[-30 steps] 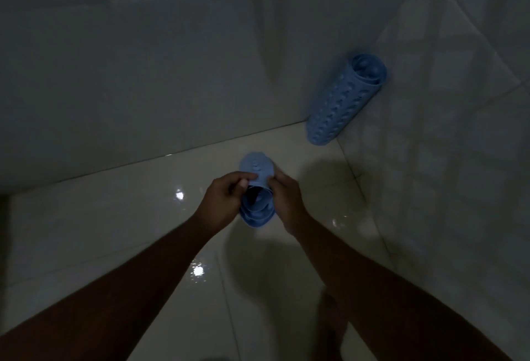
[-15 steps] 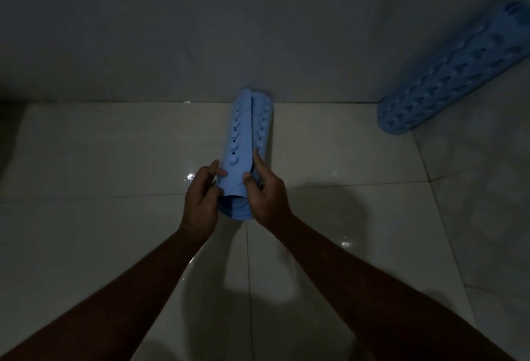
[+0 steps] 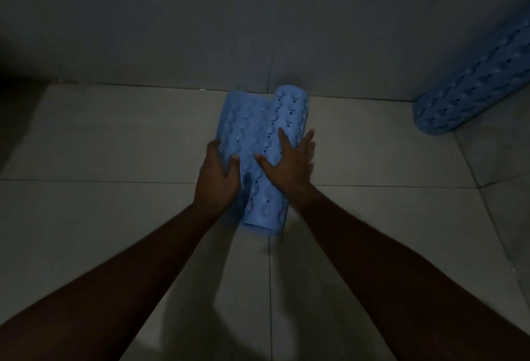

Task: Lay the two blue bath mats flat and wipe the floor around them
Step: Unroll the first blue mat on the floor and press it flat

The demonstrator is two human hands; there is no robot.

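Half-unrolled blue rubber mat (image 3: 259, 136) with round bumps and small holes on glossy tiled floor (image 3: 114, 145), left hand (image 3: 218, 177) gripping its curled edge, right hand (image 3: 289, 165) spread flat on it, second mat (image 3: 470, 96) rolled as a tube by the wall (image 3: 200, 22)

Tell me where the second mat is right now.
Head view, far right: the rolled mat leans in the corner against the right wall, apart from the mat under both hands.

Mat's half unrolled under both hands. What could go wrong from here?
1. The mat is curled at both long edges; it may spring back into a roll if the left hand or right hand lifts.
2. Its far end sits near the wall, so it may butt up there and not lie flat.
3. The second mat, rolled, leans in the corner and could topple.
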